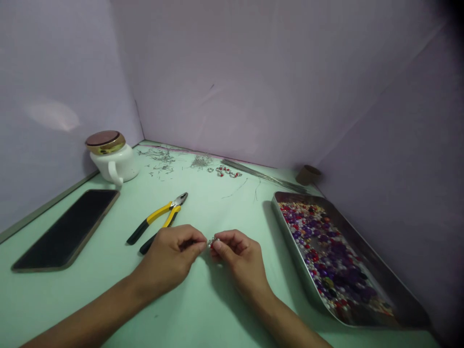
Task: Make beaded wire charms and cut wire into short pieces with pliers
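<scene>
A small ring of wire and beads [212,242], silvery with a bit of red, is pinched between the fingertips of both hands above the green table. My left hand [174,253] is closed, thumb and forefinger at the piece's left edge. From the other side, my right hand [241,258] grips it between thumb and fingers, covering part of it. Just behind my left hand lie combination pliers [158,211] with yellow and black handles, their jaws slightly apart. Similar red-and-silver beaded rings [228,171] rest farther back.
On the right stands a metal tray [308,278] of mixed beads. Long wires [261,175], wire bits [159,157] and a small brown cup [308,175] line the back. A phone [68,229] and a lidded white mug [119,164] occupy the left side.
</scene>
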### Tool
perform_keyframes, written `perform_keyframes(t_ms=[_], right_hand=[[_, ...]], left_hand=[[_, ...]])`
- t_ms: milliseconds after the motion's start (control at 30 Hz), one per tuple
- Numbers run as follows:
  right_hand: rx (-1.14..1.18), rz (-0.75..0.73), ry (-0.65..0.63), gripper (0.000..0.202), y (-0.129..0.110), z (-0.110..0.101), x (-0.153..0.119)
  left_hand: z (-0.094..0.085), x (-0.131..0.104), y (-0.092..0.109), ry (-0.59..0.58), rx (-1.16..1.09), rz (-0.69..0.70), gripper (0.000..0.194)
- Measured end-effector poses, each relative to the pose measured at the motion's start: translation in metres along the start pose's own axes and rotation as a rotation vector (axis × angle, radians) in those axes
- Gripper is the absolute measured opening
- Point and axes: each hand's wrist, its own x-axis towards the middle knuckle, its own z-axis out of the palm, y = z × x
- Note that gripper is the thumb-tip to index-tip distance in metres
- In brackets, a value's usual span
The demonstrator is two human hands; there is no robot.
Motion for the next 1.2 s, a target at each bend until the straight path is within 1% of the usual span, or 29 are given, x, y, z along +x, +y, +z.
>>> perform_keyframes(t_ms=[67, 100, 200, 233, 333, 400, 500, 567, 700, 833, 967, 1100, 1200], right_hand=[[-0.011, -0.023, 0.026, 0.009, 0.0, 0.001, -0.002], [-0.009, -0.023, 0.038, 0.009, 0.001, 0.001, -0.003], [-0.035, -0.017, 0.079, 0.009, 0.002, 0.004, -0.006], [-0.052, -0.024, 0.096, 0.009, 0.002, 0.006, -0.008], [-0.082, -0.048, 0.138, 0.008, 0.001, 0.009, -0.01], [-0.05, -0.034, 0.135, 0.008, 0.001, 0.009, -0.009], [0.049, 0.019, 0.073, 0.013, 0.001, 0.008, -0.006], [0.098, 0.045, 0.033, 0.017, 0.001, 0.007, -0.005], [0.108, 0.061, 0.006, 0.024, 0.0, 0.006, -0.005], [0.124, 0.043, -0.02, 0.024, -0.001, 0.007, -0.007], [0.154, 0.065, -0.058, 0.025, -0.001, 0.006, -0.007], [0.103, 0.073, -0.061, 0.025, -0.002, 0.004, -0.006], [0.046, 0.087, -0.048, 0.023, -0.004, 0.004, -0.004]], left_hand=[[0.007, -0.004, 0.003, 0.017, -0.045, -0.118, 0.014], [0.011, -0.007, 0.004, 0.027, -0.067, -0.147, 0.015], [0.023, -0.013, 0.005, 0.084, -0.126, -0.155, 0.014], [0.027, -0.014, 0.006, 0.096, -0.164, -0.183, 0.014], [0.034, -0.014, 0.008, 0.077, -0.348, -0.354, 0.015], [0.035, -0.012, 0.008, 0.041, -0.471, -0.42, 0.016], [0.032, -0.008, 0.007, -0.01, -0.635, -0.456, 0.016], [0.03, -0.006, 0.007, -0.02, -0.716, -0.486, 0.017], [0.026, -0.004, 0.006, -0.028, -0.8, -0.537, 0.02], [0.025, -0.004, 0.002, -0.045, -0.863, -0.545, 0.021], [0.025, -0.004, -0.001, -0.077, -0.863, -0.552, 0.022], [0.029, -0.006, 0.001, -0.052, -0.787, -0.549, 0.021], [0.031, -0.007, 0.003, -0.05, -0.734, -0.507, 0.021]])
